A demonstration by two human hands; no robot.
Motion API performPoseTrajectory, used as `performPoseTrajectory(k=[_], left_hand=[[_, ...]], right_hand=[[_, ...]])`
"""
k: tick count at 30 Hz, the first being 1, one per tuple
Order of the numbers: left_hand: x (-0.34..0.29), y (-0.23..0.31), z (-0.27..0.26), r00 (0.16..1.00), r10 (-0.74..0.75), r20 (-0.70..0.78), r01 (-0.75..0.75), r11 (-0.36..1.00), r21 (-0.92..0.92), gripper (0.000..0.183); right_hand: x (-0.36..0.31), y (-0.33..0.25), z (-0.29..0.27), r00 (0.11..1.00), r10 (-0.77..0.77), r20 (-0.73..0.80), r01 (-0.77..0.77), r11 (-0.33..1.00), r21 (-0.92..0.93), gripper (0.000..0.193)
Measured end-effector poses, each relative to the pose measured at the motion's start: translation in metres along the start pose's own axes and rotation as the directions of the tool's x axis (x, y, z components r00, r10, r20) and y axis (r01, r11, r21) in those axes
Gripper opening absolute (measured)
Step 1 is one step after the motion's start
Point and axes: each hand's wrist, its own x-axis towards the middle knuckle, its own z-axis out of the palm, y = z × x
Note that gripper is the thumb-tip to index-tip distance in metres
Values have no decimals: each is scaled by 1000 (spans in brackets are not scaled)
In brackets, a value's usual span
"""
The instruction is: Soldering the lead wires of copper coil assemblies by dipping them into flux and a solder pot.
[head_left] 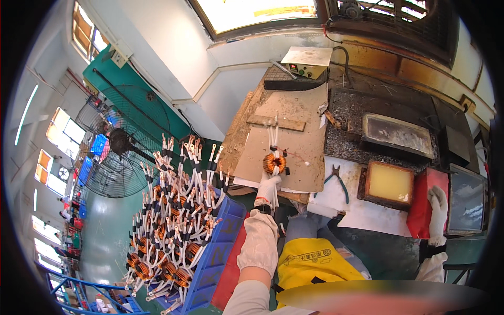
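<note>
Holding coil (268,165), L hand (268,188); R hand (437,210) prob. touching red box (421,203)

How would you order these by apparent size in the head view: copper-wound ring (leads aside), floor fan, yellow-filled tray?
1. Floor fan: largest, though farthest away.
2. Yellow-filled tray.
3. Copper-wound ring: smallest, in the left hand.

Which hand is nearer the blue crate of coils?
Left. The left hand, holding a copper coil, is right of the blue crate; the right hand is much farther right, at the red box.
</note>
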Motion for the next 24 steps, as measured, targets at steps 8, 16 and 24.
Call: performPoseTrajectory(k=[8,16,24], left_hand=[[3,8,-14,995,-98,-1,97,995,-35,42],[3,23,-10,992,-129,1,129,992,-14,39],[42,71,-17,906,395,-154,-270,818,508,70]], right_hand=[[-7,21,9,994,-65,-93,67,998,18,31],[-11,20,10,993,-47,-112,45,999,-18,30],[-16,8,18,996,-45,-77,44,999,-16,29]])
